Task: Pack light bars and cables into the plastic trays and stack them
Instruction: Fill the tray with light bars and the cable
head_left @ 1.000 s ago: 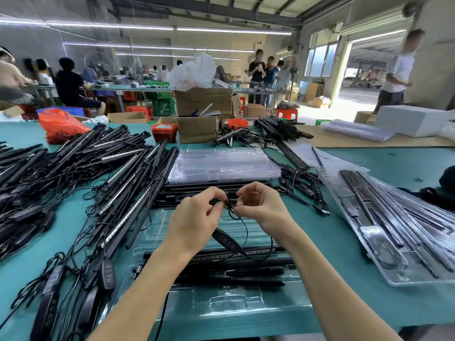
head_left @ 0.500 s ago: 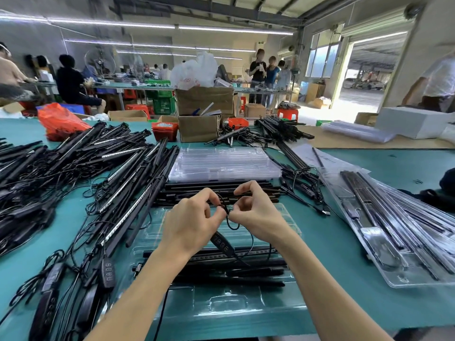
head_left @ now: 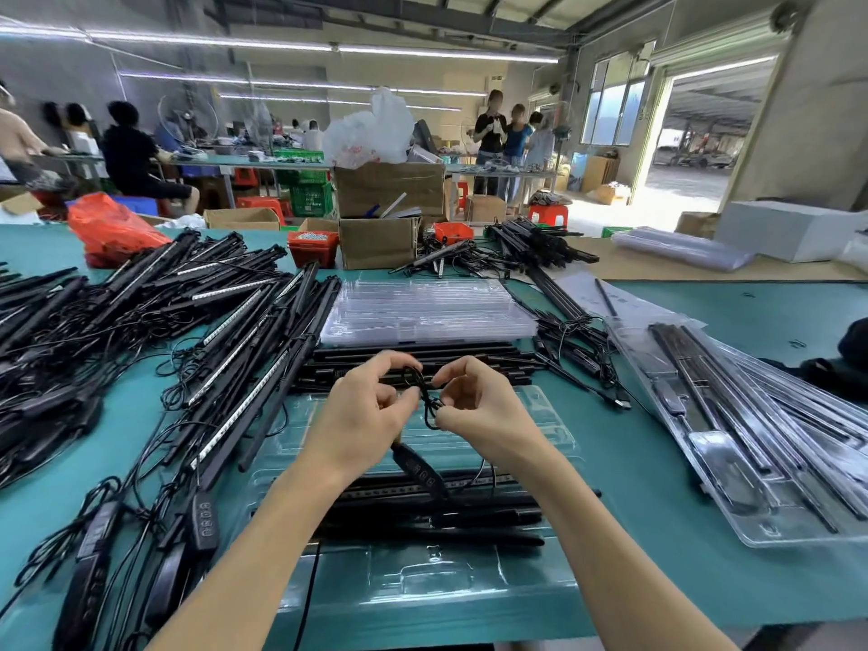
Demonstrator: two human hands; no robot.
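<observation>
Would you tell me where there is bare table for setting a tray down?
Bare table lies between the open tray and the filled trays, and beyond them toward the cardboard sheet. The left is crowded with light bars.

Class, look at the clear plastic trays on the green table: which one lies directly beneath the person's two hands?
The clear plastic tray nearest the camera, already holding black light bars. The stack of empty trays lies beyond the hands; the filled trays lie to the right.

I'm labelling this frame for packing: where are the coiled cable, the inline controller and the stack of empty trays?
coiled cable (head_left: 426, 402), head view, on the bundled loops between the hands.
inline controller (head_left: 422, 471), head view, on its buttoned body.
stack of empty trays (head_left: 425, 312), head view, on the top tray's middle.
</observation>
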